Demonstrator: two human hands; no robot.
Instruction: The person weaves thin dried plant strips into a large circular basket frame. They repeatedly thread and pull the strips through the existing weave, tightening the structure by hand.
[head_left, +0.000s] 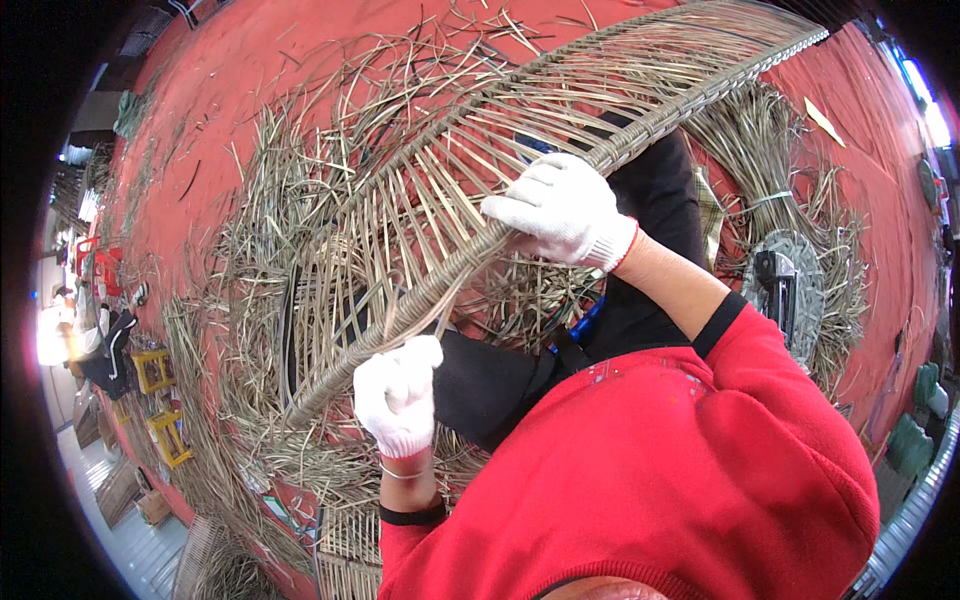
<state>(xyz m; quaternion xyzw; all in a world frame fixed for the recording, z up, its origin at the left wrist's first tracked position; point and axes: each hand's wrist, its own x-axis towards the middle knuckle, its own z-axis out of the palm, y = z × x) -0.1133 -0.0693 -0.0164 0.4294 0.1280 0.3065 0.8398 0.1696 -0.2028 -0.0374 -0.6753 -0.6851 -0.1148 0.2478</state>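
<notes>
A long, curved woven panel (440,190) of pale brown strips lies across my lap, running from lower left to upper right. Its near edge is a thick braided rim (425,295). My right hand (560,210), in a white knit glove, grips this rim near the middle, fingers over the top. Just below the rim and further left, my gloved left hand (398,392) is closed in a fist. A loose pale strip (445,312) runs from the rim down to that fist; its end is hidden in the glove.
Loose strips (290,200) lie heaped around my legs on the red floor covering (230,80). A tied bundle of strips (755,150) lies at right, above a clear plastic-wrapped dark object (778,290). Yellow stools (168,437) and another person (105,350) are at far left.
</notes>
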